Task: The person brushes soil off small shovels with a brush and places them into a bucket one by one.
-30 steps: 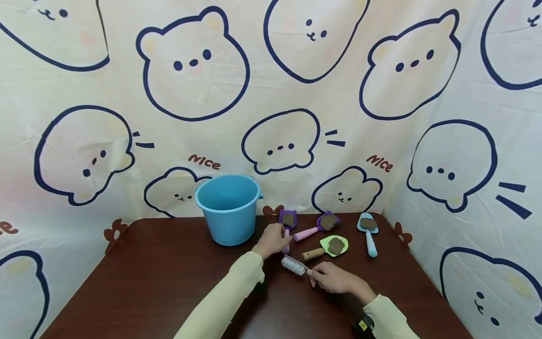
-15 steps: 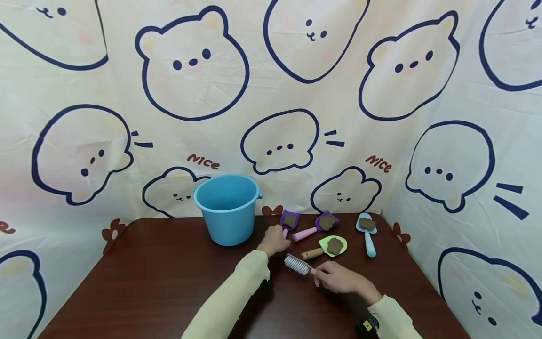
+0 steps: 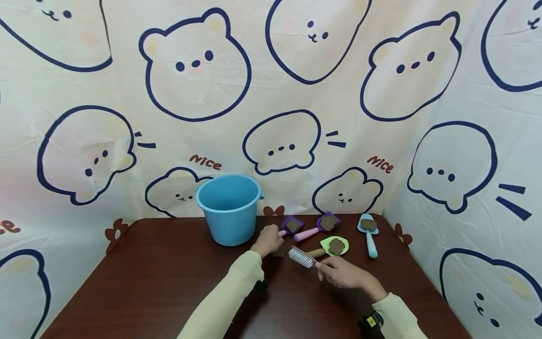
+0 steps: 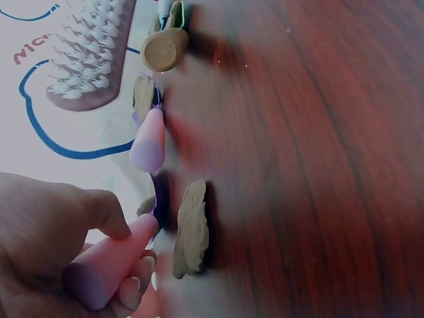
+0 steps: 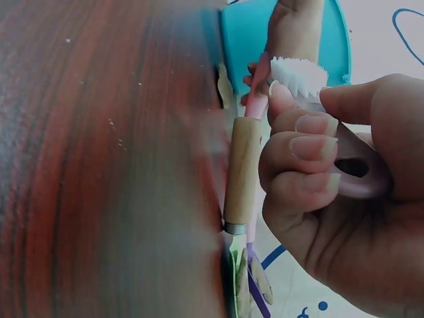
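Note:
My left hand (image 3: 268, 241) grips the pink handle (image 4: 109, 265) of a small purple shovel, thumb on top and fingers curled round it. The shovel's blade carries a brown lump and points right, behind the hand. A flat brown piece of what looks like clay (image 4: 192, 232) lies on the table beside that hand. My right hand (image 3: 345, 273) holds a scrubbing brush (image 3: 301, 257) by its mauve handle (image 5: 368, 169), fingers wrapped round it. The brush's white bristles (image 5: 298, 76) face left, above the table and apart from the clay piece.
A blue bucket (image 3: 229, 221) stands at the back left. To the right lie another purple shovel with a pink handle (image 3: 306, 234), a green one with a wooden handle (image 5: 242, 172) and a light-blue one (image 3: 371, 246), each bearing a brown lump. A patterned cloth hangs behind the table.
The shovel in my left hand has swung, its blade tilting rightward. A flat brown piece has come into sight beside that hand. The brush has shifted slightly right and farther from me.

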Demonstrator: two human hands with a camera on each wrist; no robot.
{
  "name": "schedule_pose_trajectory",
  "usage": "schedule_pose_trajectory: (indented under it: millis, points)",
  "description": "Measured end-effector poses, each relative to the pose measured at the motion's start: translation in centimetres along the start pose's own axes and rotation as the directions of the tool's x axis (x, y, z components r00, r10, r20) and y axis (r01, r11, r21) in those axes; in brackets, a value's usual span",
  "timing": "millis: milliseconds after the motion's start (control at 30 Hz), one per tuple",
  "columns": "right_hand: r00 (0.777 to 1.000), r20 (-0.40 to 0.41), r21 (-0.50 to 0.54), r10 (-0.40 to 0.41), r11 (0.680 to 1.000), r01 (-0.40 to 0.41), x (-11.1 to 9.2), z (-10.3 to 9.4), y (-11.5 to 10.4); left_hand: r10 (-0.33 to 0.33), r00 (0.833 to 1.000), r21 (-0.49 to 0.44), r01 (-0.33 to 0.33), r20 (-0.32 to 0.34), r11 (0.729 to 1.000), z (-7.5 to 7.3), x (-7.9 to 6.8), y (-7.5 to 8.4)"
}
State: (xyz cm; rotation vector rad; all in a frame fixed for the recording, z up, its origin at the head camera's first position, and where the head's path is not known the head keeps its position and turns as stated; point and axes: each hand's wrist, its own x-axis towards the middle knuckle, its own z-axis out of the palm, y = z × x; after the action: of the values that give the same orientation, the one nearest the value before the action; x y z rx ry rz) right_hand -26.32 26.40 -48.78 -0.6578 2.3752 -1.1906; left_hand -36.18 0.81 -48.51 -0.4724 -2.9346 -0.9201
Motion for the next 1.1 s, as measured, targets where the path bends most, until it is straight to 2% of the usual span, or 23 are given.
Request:
schedule_pose_trajectory:
  millis: [300,500,767,1100]
  points:
    - [1.000,-0.015,-0.019,-0.015,1.000,0.014,0.3,-0.6,-0.3,0.077,0.994,-0.036,-0.079,-0.076,0.996,-1.1,-1.3,-1.1]
    - [0.999,-0.031,-0.047,-0.040,0.998,0.039,0.7,-0.7,-0.5,0.101,0.988,-0.050,-0.108,-0.121,0.993,-1.9,-2.1,-1.7]
    - [0.996,-0.058,-0.070,-0.073,0.995,0.068,1.5,-0.6,-0.6,0.096,0.988,-0.053,-0.103,-0.121,0.993,-3.0,-3.4,-2.0]
    - [0.989,-0.142,-0.062,-0.045,0.997,0.037,2.7,-0.2,-0.9,0.068,0.984,-0.063,-0.079,-0.165,0.995,-4.3,-5.0,-2.3]
